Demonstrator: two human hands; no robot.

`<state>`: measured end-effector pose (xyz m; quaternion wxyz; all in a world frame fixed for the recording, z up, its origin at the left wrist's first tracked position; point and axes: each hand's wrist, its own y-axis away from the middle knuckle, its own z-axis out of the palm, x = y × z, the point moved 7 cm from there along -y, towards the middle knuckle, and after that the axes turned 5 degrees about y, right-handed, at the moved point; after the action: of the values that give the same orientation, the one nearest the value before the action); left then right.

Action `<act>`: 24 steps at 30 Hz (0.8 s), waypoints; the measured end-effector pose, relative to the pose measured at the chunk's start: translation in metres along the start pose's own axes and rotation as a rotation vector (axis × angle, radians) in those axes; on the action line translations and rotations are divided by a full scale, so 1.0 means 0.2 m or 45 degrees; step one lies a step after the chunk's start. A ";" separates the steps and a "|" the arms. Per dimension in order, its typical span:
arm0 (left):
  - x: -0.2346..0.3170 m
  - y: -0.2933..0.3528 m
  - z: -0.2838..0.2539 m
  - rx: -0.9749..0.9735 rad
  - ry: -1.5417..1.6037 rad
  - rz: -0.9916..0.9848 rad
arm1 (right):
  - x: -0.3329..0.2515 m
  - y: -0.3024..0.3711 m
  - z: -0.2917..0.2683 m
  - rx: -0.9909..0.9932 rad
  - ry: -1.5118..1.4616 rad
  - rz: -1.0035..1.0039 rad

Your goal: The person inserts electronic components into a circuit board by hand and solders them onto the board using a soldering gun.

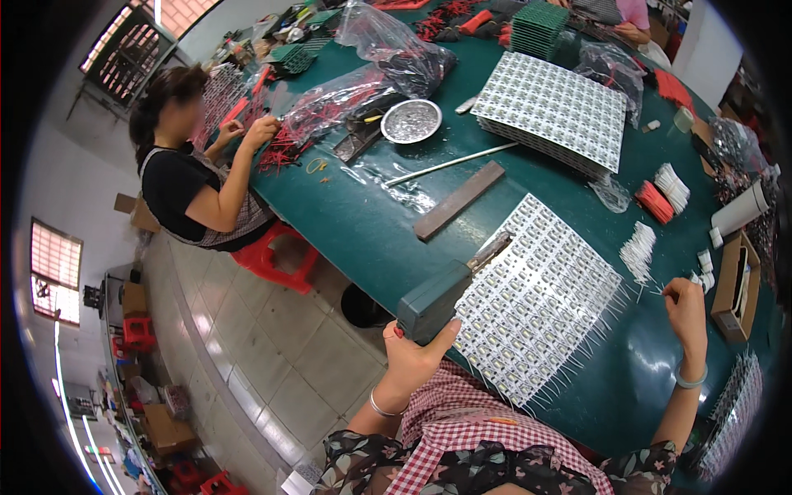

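From afar I see a metal bowl point(411, 122) on the green table point(346, 231), a white rod point(452, 165) lying between it and a flat brown bar point(459, 200). At left I spot a co-worker point(194, 190) on a red stool point(276, 257), and a black bin point(360, 308) on the floor point(280, 363).

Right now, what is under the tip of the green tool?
Part of the white panel shows around the tip; the surface directly beneath is covered, so contact cannot be told.

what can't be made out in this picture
In the head view:
Grip of the green tool: covered by the left hand.
What, if anything, the right hand pinches: too small.
Pink-sleeved person: head cut off by the upper edge.
Contents of the bowl: too small.
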<state>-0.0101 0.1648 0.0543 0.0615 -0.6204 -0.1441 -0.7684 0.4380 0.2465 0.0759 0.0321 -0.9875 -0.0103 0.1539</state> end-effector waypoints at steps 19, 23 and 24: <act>-0.03 -0.07 0.18 -0.010 -0.197 0.189 | 0.20 0.03 0.09 -0.263 0.170 0.068; 0.00 -0.05 0.15 0.032 -0.138 0.199 | 0.13 -0.01 0.13 -0.141 0.189 -0.123; -0.02 -0.06 0.12 0.055 -0.208 0.156 | 0.15 0.01 0.15 -0.082 0.167 -0.173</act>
<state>0.0103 0.1836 0.0534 0.1096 -0.6871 -0.1268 -0.7070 0.4576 0.2464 0.0378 0.0115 -0.9930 -0.0802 0.0861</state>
